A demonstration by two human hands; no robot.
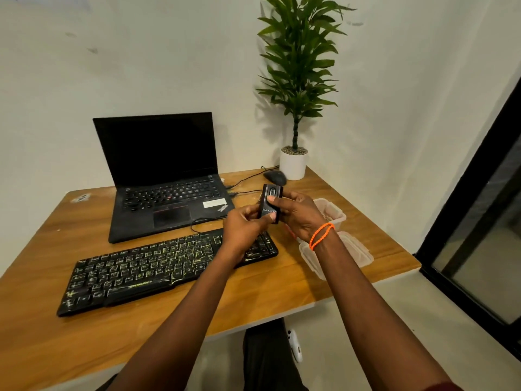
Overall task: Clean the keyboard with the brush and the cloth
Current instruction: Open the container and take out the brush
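Fingers [270,199] of both hands around small black case [271,203], above keyboard [158,266].

I see a table [84,328] of warm wood-grain veneer, smooth with a soft sheen. The keyboard [158,266] looks like black plastic, its keys streaked with yellowish grime. At 11 o'clock from it, the laptop [166,198] has a matt black shell and a glossy dark screen. The black case [271,203] gripped by my 2 hands looks like glossy plastic. At 3 o'clock, a container [358,255] is translucent, cloudy plastic. The pot [293,165] is smooth white.
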